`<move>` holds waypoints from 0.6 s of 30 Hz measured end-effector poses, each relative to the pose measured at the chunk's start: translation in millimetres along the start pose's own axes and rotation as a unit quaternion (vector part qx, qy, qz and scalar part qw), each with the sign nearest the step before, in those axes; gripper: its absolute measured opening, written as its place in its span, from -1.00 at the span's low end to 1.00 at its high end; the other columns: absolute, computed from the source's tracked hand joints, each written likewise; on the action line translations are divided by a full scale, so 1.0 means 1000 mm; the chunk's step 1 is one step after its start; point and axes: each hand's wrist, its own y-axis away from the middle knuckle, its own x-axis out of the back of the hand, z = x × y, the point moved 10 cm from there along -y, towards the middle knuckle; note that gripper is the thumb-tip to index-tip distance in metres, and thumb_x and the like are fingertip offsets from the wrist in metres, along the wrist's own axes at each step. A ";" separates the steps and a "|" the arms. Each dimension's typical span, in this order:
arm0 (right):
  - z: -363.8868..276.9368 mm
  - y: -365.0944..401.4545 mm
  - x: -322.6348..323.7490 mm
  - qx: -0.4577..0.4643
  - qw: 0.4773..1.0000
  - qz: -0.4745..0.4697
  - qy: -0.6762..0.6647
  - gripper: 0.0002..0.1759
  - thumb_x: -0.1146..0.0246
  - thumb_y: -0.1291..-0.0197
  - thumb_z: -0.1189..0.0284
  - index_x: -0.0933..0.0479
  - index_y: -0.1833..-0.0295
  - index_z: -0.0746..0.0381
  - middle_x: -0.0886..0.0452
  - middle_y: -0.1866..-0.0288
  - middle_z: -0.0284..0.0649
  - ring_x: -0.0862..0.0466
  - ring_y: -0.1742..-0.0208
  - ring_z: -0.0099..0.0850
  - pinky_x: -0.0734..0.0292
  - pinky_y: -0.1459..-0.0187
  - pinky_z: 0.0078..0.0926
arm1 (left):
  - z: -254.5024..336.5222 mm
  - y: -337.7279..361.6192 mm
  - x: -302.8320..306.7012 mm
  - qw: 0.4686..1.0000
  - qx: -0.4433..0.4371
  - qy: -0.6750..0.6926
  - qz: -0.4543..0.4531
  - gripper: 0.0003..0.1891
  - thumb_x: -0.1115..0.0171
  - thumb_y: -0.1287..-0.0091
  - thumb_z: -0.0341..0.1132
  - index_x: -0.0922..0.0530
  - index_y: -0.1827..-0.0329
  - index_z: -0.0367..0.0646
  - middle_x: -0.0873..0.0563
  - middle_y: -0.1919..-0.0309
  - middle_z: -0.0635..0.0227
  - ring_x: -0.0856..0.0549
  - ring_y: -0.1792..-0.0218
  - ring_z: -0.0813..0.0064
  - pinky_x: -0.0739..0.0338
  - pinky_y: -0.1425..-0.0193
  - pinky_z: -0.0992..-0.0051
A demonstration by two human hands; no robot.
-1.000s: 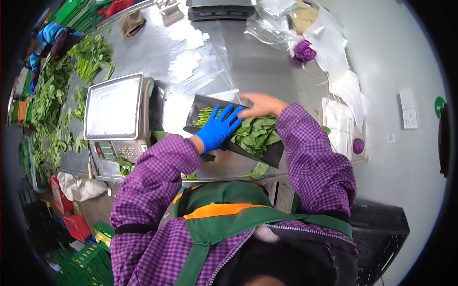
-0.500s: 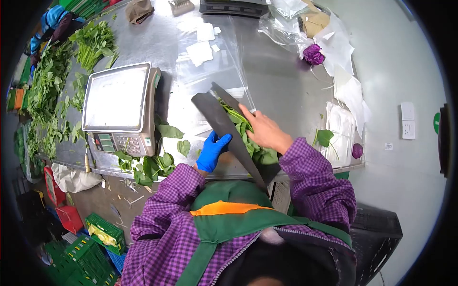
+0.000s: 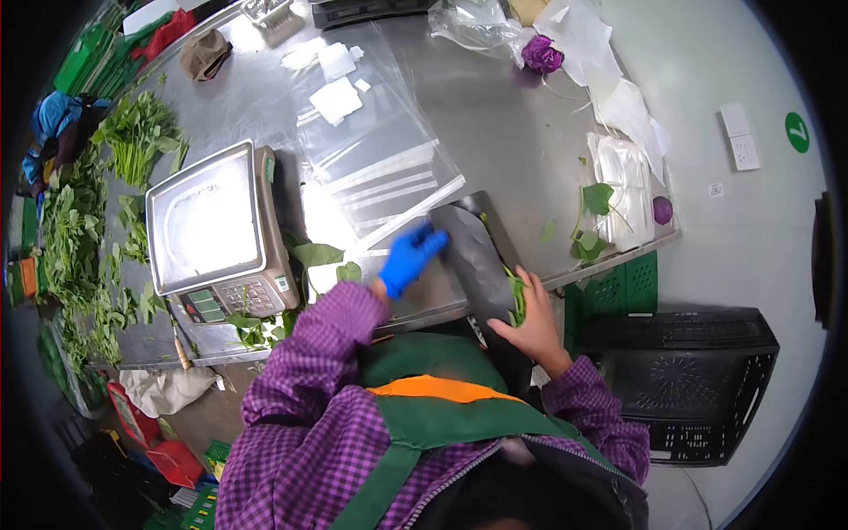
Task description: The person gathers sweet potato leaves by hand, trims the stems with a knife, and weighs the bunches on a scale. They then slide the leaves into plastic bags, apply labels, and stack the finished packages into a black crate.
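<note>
R. bare hand (image 3: 533, 320), at table edge: fingers clenched round near end of black flat plastic tray (image 3: 473, 261), pinning bunch of green leaves (image 3: 516, 299) to it. Tray stands tilted on edge, overhanging stainless steel table (image 3: 495, 132). L. hand in blue glove (image 3: 412, 255): fingers stretched flat against tray's far end, released; blurred. Black lattice crate (image 3: 689, 380) to right, below table. Silver weighing scale (image 3: 212, 230) left of glove; keypad text unreadable. Clear plastic bags (image 3: 380, 159) beyond. Purple cabbage (image 3: 541, 55) at far end. Round green wall sticker (image 3: 797, 132): mark illegible.
</note>
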 end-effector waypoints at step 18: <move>0.010 0.048 -0.025 0.053 0.994 0.074 -0.064 0.09 -0.55 0.26 0.34 -0.12 -0.41 0.30 -0.13 -0.42 0.11 -0.22 -0.39 0.05 -0.17 -0.35 -0.17 | 0.046 -0.050 0.041 0.918 -0.185 -0.350 0.006 -0.83 -0.30 -0.18 -0.25 -0.70 0.19 -0.03 -0.70 0.28 0.25 -0.68 0.24 0.28 -0.56 0.07 0.36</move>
